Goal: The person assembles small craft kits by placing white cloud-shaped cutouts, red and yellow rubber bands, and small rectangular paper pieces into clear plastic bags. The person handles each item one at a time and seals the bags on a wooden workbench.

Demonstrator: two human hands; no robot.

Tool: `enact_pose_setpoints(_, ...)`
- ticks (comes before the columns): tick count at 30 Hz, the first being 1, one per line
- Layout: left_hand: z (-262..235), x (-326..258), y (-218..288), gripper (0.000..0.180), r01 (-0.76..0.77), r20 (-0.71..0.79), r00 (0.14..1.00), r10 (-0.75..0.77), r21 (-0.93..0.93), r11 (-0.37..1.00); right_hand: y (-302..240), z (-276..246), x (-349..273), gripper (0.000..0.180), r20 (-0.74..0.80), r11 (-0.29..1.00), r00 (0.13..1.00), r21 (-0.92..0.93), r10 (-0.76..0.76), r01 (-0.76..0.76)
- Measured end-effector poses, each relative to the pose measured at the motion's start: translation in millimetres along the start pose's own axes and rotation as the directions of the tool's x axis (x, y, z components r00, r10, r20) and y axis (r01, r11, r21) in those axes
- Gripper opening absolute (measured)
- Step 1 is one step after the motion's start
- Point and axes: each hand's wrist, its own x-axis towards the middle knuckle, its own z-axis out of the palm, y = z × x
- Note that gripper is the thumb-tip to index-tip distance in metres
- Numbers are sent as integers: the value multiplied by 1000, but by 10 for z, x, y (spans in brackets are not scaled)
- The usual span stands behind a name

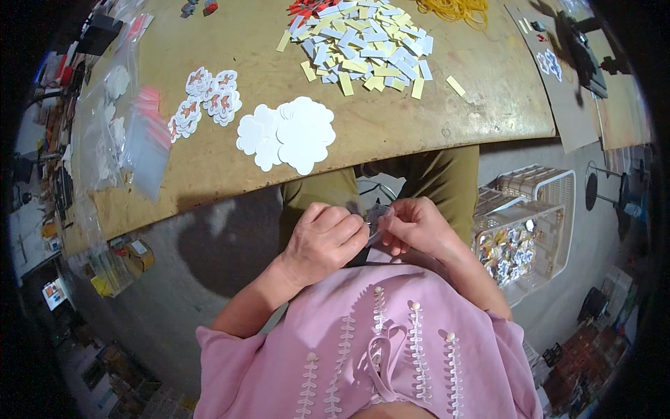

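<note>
Head view: left hand [324, 241] and right hand [417, 227] held together over the lap, below the desk [230, 35] edge, both pinching a small clear plastic piece [375, 218]; long axis hard to tell, seemingly tilted up toward the right. Brown desk above grey floor. White flower-shaped cutouts [289, 133] near the edge, printed stickers [206, 101] left, paper strips [363, 45] beyond, white basket [530, 223] at right

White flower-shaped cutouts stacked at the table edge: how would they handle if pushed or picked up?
The white cutouts look thin and flat, so probably light and a bit bendy. They overlap loosely, so a push would likely fan them apart. Lying flush on the table, a single one may be hard to pinch up.
</note>
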Motion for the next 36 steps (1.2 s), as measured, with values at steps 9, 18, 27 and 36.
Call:
enact_pose_setpoints(9,92,109,-2,26,301,-138,932,-336,-222,927,79,32,3,20,17,956,994,276,-104,96)
enact_pose_setpoints(18,134,183,143,13,534,101,784,-612,-612,583,52,178,25,28,-149,940,968,249,-202,234)
enact_pose_setpoints(27,216,201,117,13,500,-75,807,-586,-443,745,43,191,-18,29,-101,972,984,171,-145,160)
enact_pose_setpoints(36,92,81,55,13,274,14,960,-279,-250,929,-11,81,26,13,-378,804,732,-450,-567,390)
